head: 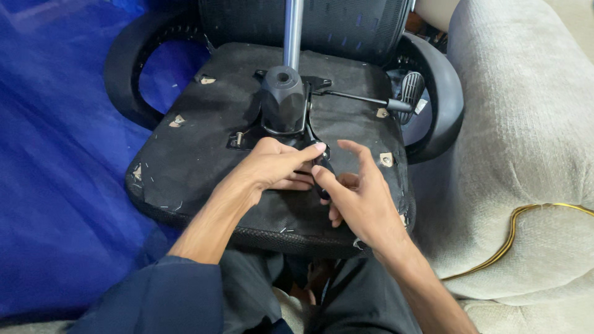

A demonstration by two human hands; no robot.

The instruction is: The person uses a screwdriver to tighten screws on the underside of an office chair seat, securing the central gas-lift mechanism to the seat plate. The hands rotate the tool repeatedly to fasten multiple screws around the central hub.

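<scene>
An office chair lies tipped over with the underside of its seat (204, 148) facing up, resting across the person's lap, and everything else sits around the black metal mechanism (283, 102) bolted at the middle of that underside. A shiny gas cylinder (292, 28) rises straight out of the mechanism toward the mesh backrest (346, 25), and a thin lever rod (356, 98) runs off from the mechanism toward the armrest (442, 93) on the sofa side, ending in a grey paddle knob (409, 93). Just below the mechanism, on its near side, a small black handle (323, 170) sticks out, and both hands meet on it. The left hand (272, 167) has thumb and fingers closed around the handle's upper end, right up against the mechanism. The right hand (362, 195) pinches the lower part of the handle with thumb and curled fingers, while its forefinger sticks out loose. A loose bolt (239, 137) stands just beside the mechanism's plate on the blue-sheet side. A beige sofa cushion (526, 142) lies well beyond the armrest, with a yellow cord (513, 229) trailing over it.
</scene>
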